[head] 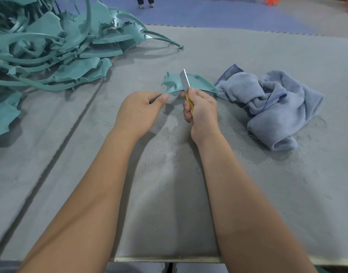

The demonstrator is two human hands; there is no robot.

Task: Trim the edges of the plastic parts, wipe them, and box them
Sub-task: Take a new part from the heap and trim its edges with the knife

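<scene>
Grey felt covers the big table [248, 56]. A heap of teal plastic parts [51, 46] on its far left side runs off the picture. A crumpled blue-grey cloth [271, 107] lies at the right. Between them, the left hand [139, 111] pinches one curved teal plastic part [196, 83], hiding its near tip. The right hand [202, 109] curls its fingers round a yellow-handled knife [186, 83], blade resting on that part.

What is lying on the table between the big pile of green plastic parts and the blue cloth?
In the head view, between the pile of parts and the cloth, the left hand holds one green part while the right hand grips the knife.
</scene>
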